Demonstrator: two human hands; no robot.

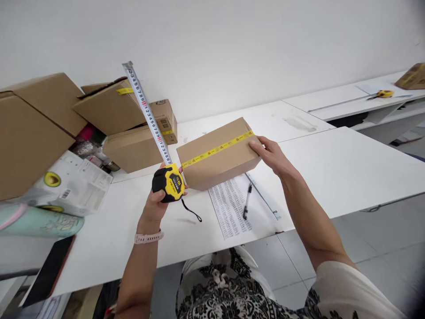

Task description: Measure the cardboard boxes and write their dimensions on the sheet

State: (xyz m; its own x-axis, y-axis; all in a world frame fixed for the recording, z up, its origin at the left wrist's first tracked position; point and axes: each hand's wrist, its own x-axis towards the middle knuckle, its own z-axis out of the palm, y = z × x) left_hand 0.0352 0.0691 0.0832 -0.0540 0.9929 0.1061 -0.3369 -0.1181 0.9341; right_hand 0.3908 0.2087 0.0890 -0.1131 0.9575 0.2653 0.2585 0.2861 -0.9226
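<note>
My left hand [157, 199] is closed round a yellow and black tape measure [174, 182], whose silver blade [148, 113] sticks out upward and away to the left. A black wrist strap dangles from the case. My right hand [272, 153] grips the right end of a brown cardboard box [222, 161], thumb on its near face. Yellow printed tape runs along the box, which is held tilted above the table. Its left end is right beside the tape measure; fingertips of my left hand reach near that end, and I cannot tell whether they touch it.
Under the box lie a printed sheet [229, 212] and a black pen [247, 201] on the white table [318, 168]. Cardboard boxes [36, 119], a white carton [83, 181], a mint bottle [43, 220] and a dark phone-like slab [49, 270] stand left. Another tape measure [385, 94] lies far right.
</note>
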